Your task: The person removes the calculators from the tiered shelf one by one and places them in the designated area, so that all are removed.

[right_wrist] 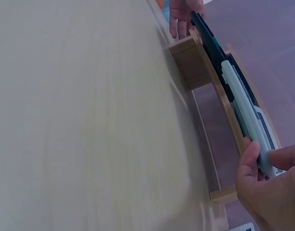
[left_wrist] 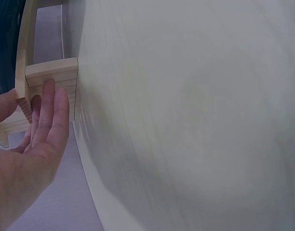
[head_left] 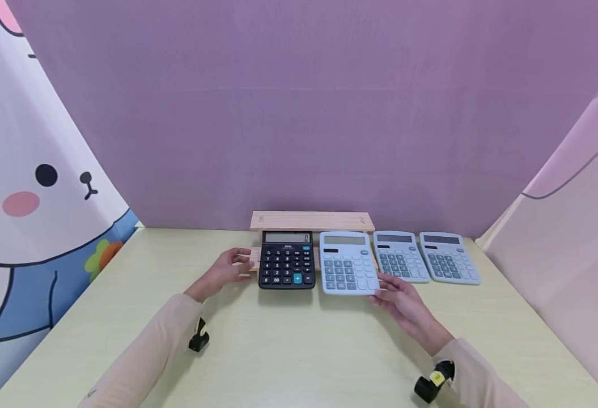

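A black calculator (head_left: 286,260) and a light blue calculator (head_left: 346,264) lean side by side on a low wooden rack (head_left: 312,220). My left hand (head_left: 225,267) is at the rack's left end. In the left wrist view, that hand (left_wrist: 39,130) has the end of the front slat (left_wrist: 22,82) between its thumb and fingers. With the right hand (head_left: 399,299) I pinch the light blue calculator's lower right corner. The right wrist view shows the thumb and fingers of this hand (right_wrist: 272,187) on either side of the calculator's edge (right_wrist: 251,120).
Two more light blue calculators, one (head_left: 401,256) nearer the rack and another (head_left: 449,258) farther right, stand tilted at the table's back. Behind the pale wooden table (head_left: 299,351) rises a purple backdrop (head_left: 309,113). Printed cloths hang at both sides.
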The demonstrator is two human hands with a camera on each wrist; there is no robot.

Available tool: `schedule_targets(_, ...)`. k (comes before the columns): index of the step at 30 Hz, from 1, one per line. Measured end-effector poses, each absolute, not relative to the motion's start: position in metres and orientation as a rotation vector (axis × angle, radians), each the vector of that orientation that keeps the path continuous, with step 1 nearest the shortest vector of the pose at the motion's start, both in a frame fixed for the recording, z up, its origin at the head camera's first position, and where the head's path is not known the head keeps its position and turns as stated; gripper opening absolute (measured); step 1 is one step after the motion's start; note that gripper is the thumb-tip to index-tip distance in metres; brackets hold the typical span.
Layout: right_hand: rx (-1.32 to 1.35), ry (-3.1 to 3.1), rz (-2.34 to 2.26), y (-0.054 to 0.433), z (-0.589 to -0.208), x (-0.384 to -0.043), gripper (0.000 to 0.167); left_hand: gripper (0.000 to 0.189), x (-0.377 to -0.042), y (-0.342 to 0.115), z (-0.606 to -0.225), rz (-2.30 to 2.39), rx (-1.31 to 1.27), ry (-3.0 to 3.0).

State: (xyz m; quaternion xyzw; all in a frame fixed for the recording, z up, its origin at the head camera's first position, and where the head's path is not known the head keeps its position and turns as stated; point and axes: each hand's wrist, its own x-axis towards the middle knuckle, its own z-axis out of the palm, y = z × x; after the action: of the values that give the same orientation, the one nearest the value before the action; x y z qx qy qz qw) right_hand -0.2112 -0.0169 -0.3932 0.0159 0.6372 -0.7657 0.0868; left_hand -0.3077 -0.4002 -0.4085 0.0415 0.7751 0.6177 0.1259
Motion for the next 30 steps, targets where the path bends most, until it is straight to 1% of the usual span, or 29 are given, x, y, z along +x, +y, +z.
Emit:
schedule_targets(13, 0.011, 1.925, -2.247, -0.003, -0.391, -0.205, 0.058, 0.045, -0.307, -0.400, -0.408, 1.798, 0.135, 2.260)
schedule_targets(30, -0.059, 1.969, -2.228, 0.030, -0.396, -0.193, 0.057, 0.045, -0.308, -0.400, -0.409, 1.794, 0.144, 2.267)
